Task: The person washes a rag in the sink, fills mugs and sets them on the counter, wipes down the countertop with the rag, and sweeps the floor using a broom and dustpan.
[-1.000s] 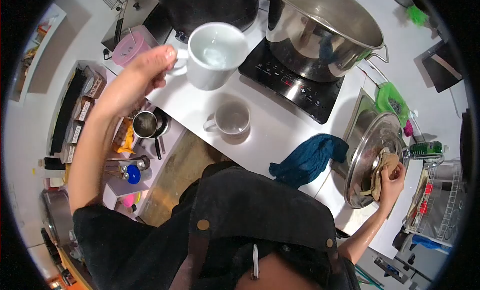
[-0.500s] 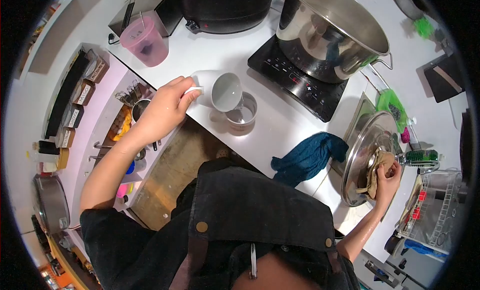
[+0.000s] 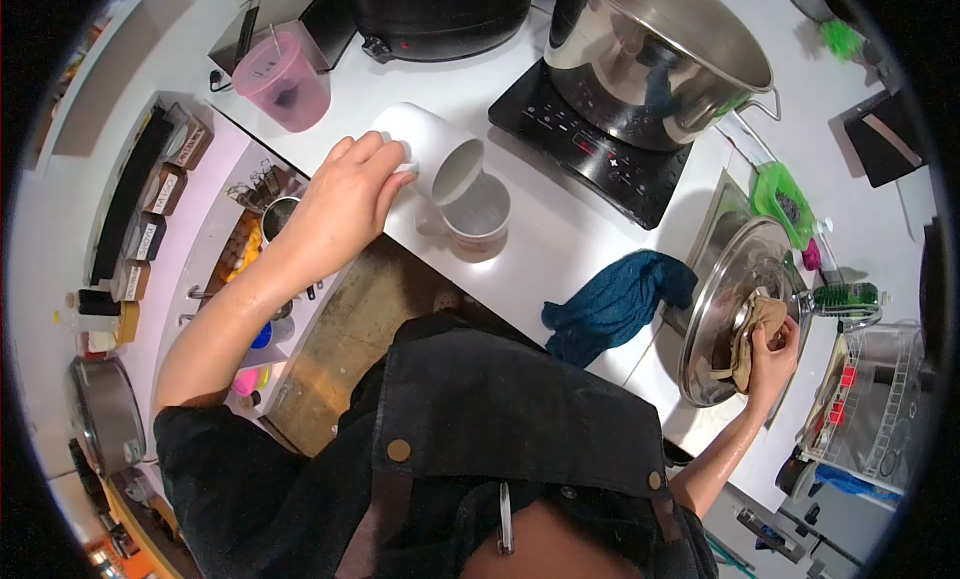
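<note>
Closed around the handle of a white mug (image 3: 425, 144), my left hand (image 3: 355, 194) holds it tipped on its side. The mug's mouth points down over a second cup (image 3: 475, 219), which stands upright on the white counter (image 3: 530, 289) and looks translucent. The two rims overlap in view; whether they touch I cannot tell. My right hand (image 3: 772, 357) grips a tan cloth (image 3: 757, 329) at the knob of a large metal lid (image 3: 708, 334). That lid is tilted up on its edge at the sink side, right of a crumpled teal cloth (image 3: 615, 304).
A large steel pot (image 3: 640, 74) sits on a black induction cooktop (image 3: 590, 144). Behind the mug are a pink container (image 3: 290, 89) and a black appliance (image 3: 440, 19). A green basket (image 3: 783, 204), a green bottle (image 3: 845, 300) and a dish rack (image 3: 875, 409) are at right.
The white mug, upright a second ago, has come down and tipped over the second cup, tilting further since half a second ago. My right hand keeps its hold on cloth and lid.
</note>
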Motion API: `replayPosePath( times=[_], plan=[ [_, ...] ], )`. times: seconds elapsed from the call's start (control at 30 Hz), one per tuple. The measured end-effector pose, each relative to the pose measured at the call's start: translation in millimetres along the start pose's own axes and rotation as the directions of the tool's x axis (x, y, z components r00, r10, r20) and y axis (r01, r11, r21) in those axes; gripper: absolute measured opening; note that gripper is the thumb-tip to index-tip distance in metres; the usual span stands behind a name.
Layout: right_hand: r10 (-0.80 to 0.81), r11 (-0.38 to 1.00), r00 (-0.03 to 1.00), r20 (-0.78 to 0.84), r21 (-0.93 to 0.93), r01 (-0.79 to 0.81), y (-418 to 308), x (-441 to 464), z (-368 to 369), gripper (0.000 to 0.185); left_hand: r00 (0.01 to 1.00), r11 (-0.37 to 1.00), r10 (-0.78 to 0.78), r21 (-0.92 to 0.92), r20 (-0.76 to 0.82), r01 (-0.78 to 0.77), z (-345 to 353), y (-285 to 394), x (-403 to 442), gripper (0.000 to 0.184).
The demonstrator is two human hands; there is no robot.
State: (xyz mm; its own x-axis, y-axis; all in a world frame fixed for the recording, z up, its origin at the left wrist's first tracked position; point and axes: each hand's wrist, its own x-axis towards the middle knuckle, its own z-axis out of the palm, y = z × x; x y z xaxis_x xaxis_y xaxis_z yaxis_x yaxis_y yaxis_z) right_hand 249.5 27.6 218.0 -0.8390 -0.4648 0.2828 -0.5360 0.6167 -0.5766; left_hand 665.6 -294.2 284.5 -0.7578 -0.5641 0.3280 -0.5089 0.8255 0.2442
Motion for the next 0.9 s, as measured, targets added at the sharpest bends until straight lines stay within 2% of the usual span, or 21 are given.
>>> replayPosePath(
  times=[0.33, 0.43, 0.53, 0.63, 0.67, 0.7, 0.77, 0.83, 0.87, 0.9],
  plan=[
    [0.027, 1.0, 0.998, -0.053, 0.011, -0.026, -1, 1, -2, 0.038, 0.986, 0.967, 0.167, 0.191, 0.016, -0.167, -11, 7, -4, 0.016],
    [0.018, 1.0, 0.997, -0.069, -0.001, -0.018, -1, 4, -1, 0.038, 0.972, 0.943, 0.219, 0.239, 0.086, -0.234, -15, 8, -7, 0.015],
    [0.027, 1.0, 0.997, -0.065, 0.004, -0.027, -2, 7, 0, 0.038, 0.973, 0.954, 0.205, 0.2, 0.109, -0.223, -17, 7, -9, 0.016],
    [0.039, 0.999, 0.997, -0.067, 0.035, -0.037, -3, 9, 3, 0.038, 0.998, 0.998, -0.013, -0.065, -0.069, 0.008, -21, 0, 6, 0.011],
    [0.026, 0.999, 0.997, -0.066, 0.032, -0.024, 0, 9, 3, 0.038, 0.948, 0.905, -0.289, -0.283, 0.136, 0.317, -41, 5, 16, 0.016],
    [0.014, 0.999, 0.997, -0.071, 0.033, -0.012, 4, 9, 4, 0.038, 0.887, 0.804, -0.38, -0.381, 0.261, 0.456, -51, -5, 21, 0.024],
    [0.015, 0.999, 0.996, -0.087, 0.047, -0.011, 5, 7, 1, 0.038, 0.862, 0.707, -0.396, -0.495, 0.315, 0.506, -76, -3, 37, 0.023],
    [0.038, 0.997, 0.994, -0.098, 0.065, -0.031, -6, 1, -2, 0.037, 0.875, 0.738, -0.424, -0.472, 0.232, 0.483, -103, 9, 60, 0.024],
    [0.046, 0.993, 0.994, -0.101, 0.11, -0.035, -10, -1, -5, 0.037, 0.907, 0.718, -0.348, -0.554, 0.236, 0.42, -115, 10, 77, 0.026],
    [0.045, 0.993, 0.992, -0.117, 0.113, -0.032, -10, -3, -6, 0.037, 0.9, 0.752, -0.421, -0.509, 0.116, 0.418, -123, 28, 94, 0.028]
  ],
)
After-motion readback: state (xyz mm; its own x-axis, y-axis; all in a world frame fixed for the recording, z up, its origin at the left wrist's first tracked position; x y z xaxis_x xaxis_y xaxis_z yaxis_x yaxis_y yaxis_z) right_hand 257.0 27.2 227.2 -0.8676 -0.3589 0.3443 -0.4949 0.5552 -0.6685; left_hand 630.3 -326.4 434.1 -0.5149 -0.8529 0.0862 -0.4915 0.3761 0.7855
